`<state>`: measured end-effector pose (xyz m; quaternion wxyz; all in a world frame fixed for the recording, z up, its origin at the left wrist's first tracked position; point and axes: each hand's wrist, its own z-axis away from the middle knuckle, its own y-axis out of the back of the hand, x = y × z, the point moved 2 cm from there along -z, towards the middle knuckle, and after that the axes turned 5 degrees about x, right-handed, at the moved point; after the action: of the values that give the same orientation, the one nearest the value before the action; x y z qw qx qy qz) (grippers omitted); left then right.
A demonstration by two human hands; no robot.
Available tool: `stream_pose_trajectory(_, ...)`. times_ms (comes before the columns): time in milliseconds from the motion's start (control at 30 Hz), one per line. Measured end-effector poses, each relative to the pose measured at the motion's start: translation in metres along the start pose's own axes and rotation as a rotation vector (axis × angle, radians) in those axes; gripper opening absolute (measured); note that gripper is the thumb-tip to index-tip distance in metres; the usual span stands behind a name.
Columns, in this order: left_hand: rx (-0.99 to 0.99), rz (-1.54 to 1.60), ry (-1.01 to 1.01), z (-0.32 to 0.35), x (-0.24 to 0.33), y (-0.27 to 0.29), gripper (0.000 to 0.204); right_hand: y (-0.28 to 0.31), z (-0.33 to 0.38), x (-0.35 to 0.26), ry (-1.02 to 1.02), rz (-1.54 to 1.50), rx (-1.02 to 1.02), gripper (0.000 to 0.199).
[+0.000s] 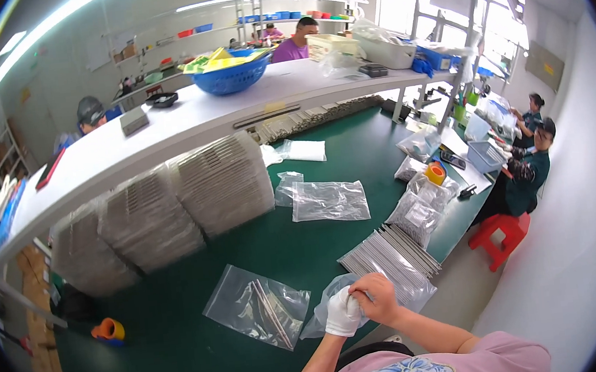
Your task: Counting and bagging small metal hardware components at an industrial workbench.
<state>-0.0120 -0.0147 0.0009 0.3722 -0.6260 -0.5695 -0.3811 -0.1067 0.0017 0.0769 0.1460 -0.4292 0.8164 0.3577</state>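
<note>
My left hand (342, 314), in a white glove, is closed at the table's near edge. My bare right hand (378, 299) meets it, its fingers bent together against the glove's fingers. What lies between them is too small to make out. Under and beside the hands spreads a crumpled clear plastic bag (317, 320). To the left lies a clear bag (232, 301) with a few thin rods (271, 312) on it or in it. Just beyond my right hand, a row of grey rods (385, 255) lies side by side, partly on clear plastic.
Wrapped stacks of grey parts (218, 179) line the left under a white shelf (184, 118). Flat clear bags (329, 201) lie mid-table on the green surface (175, 327). Filled bags (415, 214) and a tape roll (435, 173) sit right. Co-workers (526, 171) sit near a red stool (500, 239).
</note>
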Motion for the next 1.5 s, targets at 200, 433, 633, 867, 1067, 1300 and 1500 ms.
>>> stream_pose_trajectory(200,0.024,-0.016,-0.083,-0.004,0.008,-0.005,0.015,0.01,-0.004,-0.004,0.031,0.082,-0.025,0.01)
stream_pose_trajectory(433,0.06,-0.039,-0.072,0.003,0.004,0.001,0.014,0.005,-0.009,-0.009,-0.014,0.054,-0.028,0.011)
stream_pose_trajectory(633,-0.01,0.054,-0.013,-0.003,0.005,-0.003,0.018,0.006,-0.005,-0.004,-0.014,0.104,-0.023,0.011)
stream_pose_trajectory(867,0.087,0.161,0.155,0.01,-0.02,0.005,0.028,-0.013,-0.002,0.0,0.033,0.036,0.051,0.008)
stream_pose_trajectory(1067,-0.038,0.012,0.107,0.021,-0.079,0.018,0.023,-0.025,-0.001,-0.001,0.032,-0.082,0.107,0.005)
stream_pose_trajectory(1300,0.018,0.168,0.199,0.016,-0.094,0.03,0.027,-0.017,-0.02,0.009,-0.052,-0.171,-0.16,0.003)
stream_pose_trajectory(1500,-0.052,0.044,0.112,0.009,-0.09,0.022,0.024,-0.023,-0.027,0.007,-0.019,-0.125,-0.159,0.005)
